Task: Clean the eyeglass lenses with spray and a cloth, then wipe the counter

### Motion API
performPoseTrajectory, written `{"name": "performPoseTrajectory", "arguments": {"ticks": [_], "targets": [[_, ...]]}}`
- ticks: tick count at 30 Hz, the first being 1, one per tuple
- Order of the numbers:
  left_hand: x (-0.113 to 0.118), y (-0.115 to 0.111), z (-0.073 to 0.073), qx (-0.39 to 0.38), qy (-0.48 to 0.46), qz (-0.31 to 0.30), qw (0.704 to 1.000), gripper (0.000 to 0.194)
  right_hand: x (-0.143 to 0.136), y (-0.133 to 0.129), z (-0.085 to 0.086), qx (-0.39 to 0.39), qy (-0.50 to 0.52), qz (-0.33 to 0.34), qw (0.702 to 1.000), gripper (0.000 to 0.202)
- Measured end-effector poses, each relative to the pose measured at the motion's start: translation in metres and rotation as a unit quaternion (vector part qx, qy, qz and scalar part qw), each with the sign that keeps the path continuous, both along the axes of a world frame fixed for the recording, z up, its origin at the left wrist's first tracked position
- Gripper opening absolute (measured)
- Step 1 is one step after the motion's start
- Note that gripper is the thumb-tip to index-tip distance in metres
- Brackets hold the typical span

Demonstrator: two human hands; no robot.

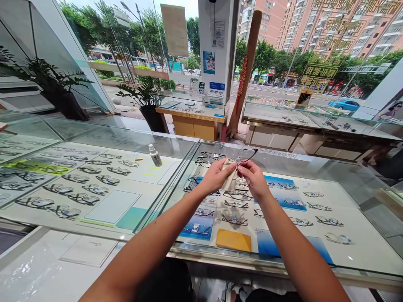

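Observation:
Both my hands are raised over the glass display case, holding a pair of eyeglasses (247, 154) with a thin dark frame. My left hand (218, 175) is closed around a pale cloth (231, 180) that covers one side of the glasses. With its fingertips my right hand (254, 178) pinches the frame near the middle. One round lens sticks up beyond the fingers; the other is hidden by the cloth and hand. Below, inside the case, lie rows of eyeglasses (234, 219) and a yellow case (233, 240).
A white spray bottle (155, 155) stands on the glass counter to the left. Under that glass are more frames (107, 180) and a white card (112, 206). Farther off are a potted plant (151, 105), a wooden post (245, 75) and another showcase (280, 117).

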State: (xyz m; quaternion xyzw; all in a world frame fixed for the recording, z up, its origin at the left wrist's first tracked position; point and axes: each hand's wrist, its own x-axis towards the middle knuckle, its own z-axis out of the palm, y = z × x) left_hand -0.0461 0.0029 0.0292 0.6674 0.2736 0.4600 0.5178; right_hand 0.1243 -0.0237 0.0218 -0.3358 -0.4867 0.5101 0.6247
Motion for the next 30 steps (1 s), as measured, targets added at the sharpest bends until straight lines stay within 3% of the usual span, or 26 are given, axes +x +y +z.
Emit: {"name": "performPoseTrajectory", "arguments": {"ticks": [5, 12, 22, 30], "targets": [[-0.001, 0.001, 0.000, 0.010, 0.029, -0.004, 1.000, 0.061, -0.002, -0.002, 0.002, 0.002, 0.015, -0.023, 1.000, 0.035], [0.001, -0.007, 0.002, -0.041, -0.009, -0.064, 0.997, 0.054, 0.001, -0.001, 0.007, -0.029, 0.062, -0.001, 0.998, 0.042], [0.006, 0.004, -0.008, -0.050, -0.047, 0.032, 0.997, 0.064, -0.003, -0.004, 0.001, -0.015, 0.031, 0.013, 0.999, 0.039], [0.003, 0.000, -0.003, -0.052, -0.025, -0.050, 0.997, 0.061, 0.001, -0.002, 0.006, -0.020, 0.045, -0.023, 0.999, 0.040]]}}
